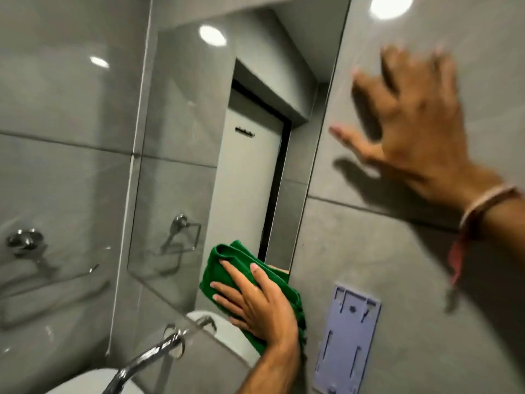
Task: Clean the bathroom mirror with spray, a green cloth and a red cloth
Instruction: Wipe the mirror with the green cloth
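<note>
The mirror (227, 137) hangs on the grey tiled wall and reflects a door and a ceiling light. A green cloth (218, 268), folded, lies flat against the mirror's lower right corner. My left hand (261, 308) presses on the cloth with its fingers spread. My right hand (412, 123) is blurred, open with fingers apart, and rests against the wall tile to the right of the mirror. It holds nothing. A band sits on the right wrist. No spray bottle or red cloth is in view.
A chrome tap (147, 356) juts out below the mirror over a white basin (85, 385). A purple plastic bracket (346, 342) is fixed to the wall at the lower right. A chrome towel ring mount (25, 243) sits on the left wall.
</note>
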Available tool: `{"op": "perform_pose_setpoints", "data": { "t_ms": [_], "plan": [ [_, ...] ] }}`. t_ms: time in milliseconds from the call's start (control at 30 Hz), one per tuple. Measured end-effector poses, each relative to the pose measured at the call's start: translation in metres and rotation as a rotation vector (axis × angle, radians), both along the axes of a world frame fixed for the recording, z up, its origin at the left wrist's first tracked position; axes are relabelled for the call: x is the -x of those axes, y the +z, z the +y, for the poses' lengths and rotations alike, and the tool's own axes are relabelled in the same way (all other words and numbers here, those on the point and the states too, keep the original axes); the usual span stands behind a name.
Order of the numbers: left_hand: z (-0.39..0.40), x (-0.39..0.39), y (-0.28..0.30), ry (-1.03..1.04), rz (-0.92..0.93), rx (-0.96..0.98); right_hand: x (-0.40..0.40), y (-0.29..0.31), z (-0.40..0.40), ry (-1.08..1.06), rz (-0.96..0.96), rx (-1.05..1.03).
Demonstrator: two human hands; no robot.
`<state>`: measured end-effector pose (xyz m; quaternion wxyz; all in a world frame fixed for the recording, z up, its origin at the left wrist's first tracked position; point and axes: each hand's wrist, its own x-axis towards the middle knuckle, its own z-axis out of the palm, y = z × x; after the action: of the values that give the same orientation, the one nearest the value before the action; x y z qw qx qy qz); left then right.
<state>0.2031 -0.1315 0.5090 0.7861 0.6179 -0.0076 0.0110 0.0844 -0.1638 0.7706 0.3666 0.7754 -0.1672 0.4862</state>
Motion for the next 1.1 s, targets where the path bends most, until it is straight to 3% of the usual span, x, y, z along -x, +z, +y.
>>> {"op": "perform_pose_setpoints", "data": {
  "t_ms": [100, 200, 367, 433, 500, 600, 667, 767, 833, 933, 1000, 1100],
  "plan": [
    [-0.004, -0.002, 0.084, 0.033, -0.165, 0.124, 0.033, -0.046, 0.004, 0.232, -0.078, -0.176],
    [-0.005, 0.001, 0.197, 0.037, -0.391, 0.171, 0.090, -0.073, 0.008, 0.359, -0.201, -0.214],
    [0.001, 0.050, 0.330, -0.020, -0.982, 0.209, 0.151, -0.071, 0.019, 0.510, -0.326, -0.358],
    [0.001, 0.067, 0.346, -0.089, -1.282, 0.199, 0.159, -0.053, 0.026, 0.634, -0.378, -0.519],
    [0.002, 0.081, 0.349, -0.107, -1.519, 0.200, 0.164, -0.029, 0.040, 0.885, -0.489, -0.688],
    [0.002, 0.097, 0.338, 0.028, -1.821, 0.243, 0.183, -0.009, 0.057, 1.146, -0.530, -0.855],
    [0.003, 0.103, 0.324, 0.112, -2.054, 0.231, 0.193, 0.010, 0.064, 1.187, -0.511, -1.005],
    [0.016, 0.111, 0.296, 0.147, -2.340, 0.138, 0.198, 0.018, 0.066, 1.079, -0.350, -1.126],
    [0.028, 0.113, 0.279, 0.187, -2.348, 0.121, 0.198, 0.009, 0.062, 1.040, -0.356, -1.122],
    [0.050, 0.108, 0.246, 0.177, -2.089, 0.071, 0.200, -0.023, 0.059, 1.111, -0.437, -1.119],
    [0.066, 0.100, 0.218, -0.034, -1.907, 0.015, 0.200, -0.049, 0.059, 1.158, -0.505, -1.135],
    [0.086, 0.094, 0.166, -0.654, -1.413, 0.091, 0.202, -0.086, 0.061, 1.179, -0.560, -1.155]
  ]
}}
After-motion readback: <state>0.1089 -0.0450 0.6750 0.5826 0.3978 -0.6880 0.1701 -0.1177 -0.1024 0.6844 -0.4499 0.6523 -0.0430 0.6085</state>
